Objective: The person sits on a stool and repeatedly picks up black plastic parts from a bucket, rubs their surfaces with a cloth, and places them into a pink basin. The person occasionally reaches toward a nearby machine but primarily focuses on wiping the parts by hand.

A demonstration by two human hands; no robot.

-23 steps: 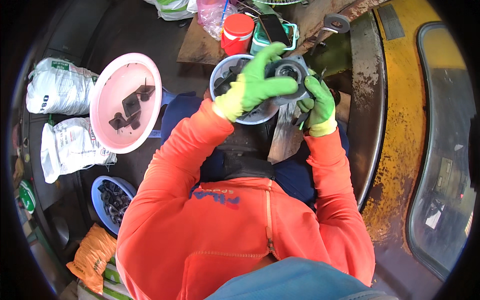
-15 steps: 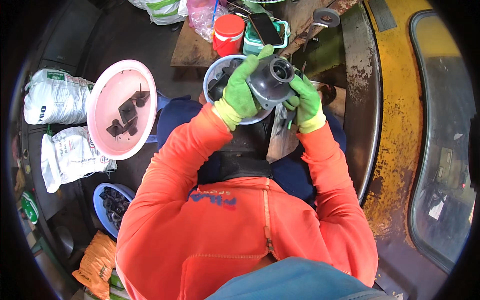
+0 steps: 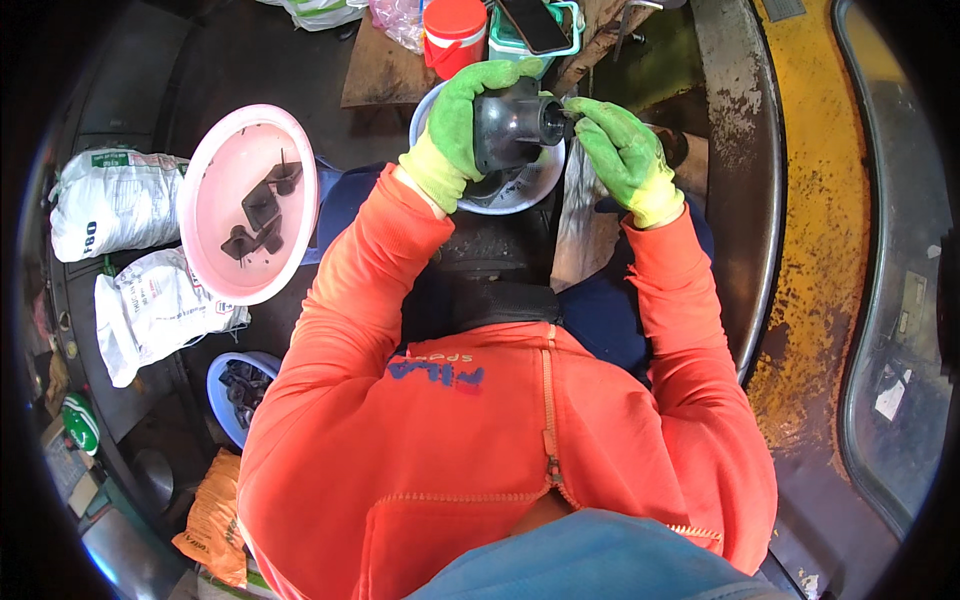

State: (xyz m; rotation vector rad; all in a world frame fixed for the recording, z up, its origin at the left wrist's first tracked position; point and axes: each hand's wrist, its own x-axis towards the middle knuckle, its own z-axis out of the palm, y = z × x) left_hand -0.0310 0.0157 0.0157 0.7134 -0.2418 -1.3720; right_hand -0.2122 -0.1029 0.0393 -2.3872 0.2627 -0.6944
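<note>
My left hand (image 3: 452,132), in a green glove with a yellow cuff, is closed around a dark grey plastic housing (image 3: 510,130) with a round tubular neck. The neck points to the right. At its open end sits my right hand (image 3: 620,155), gloved alike, with fingers pinched together around something thin that I cannot make out. Below the housing is a pale blue-rimmed basin (image 3: 540,190) with dark pieces in it, partly hidden by my left hand and the housing.
To the left, a pink basin (image 3: 196,195) holds several dark plastic parts (image 3: 262,205). White sacks (image 3: 115,205) lie beyond it, and a blue basin (image 3: 222,408) of dark scraps stands nearer. A red jug (image 3: 453,38) and a phone (image 3: 533,25) are ahead. A rusty yellow machine (image 3: 810,250) borders the right.
My left hand has turned the housing so its neck points right rather than up toward me. My right hand has moved off the housing's side to the neck's end. The view has shifted slightly.
</note>
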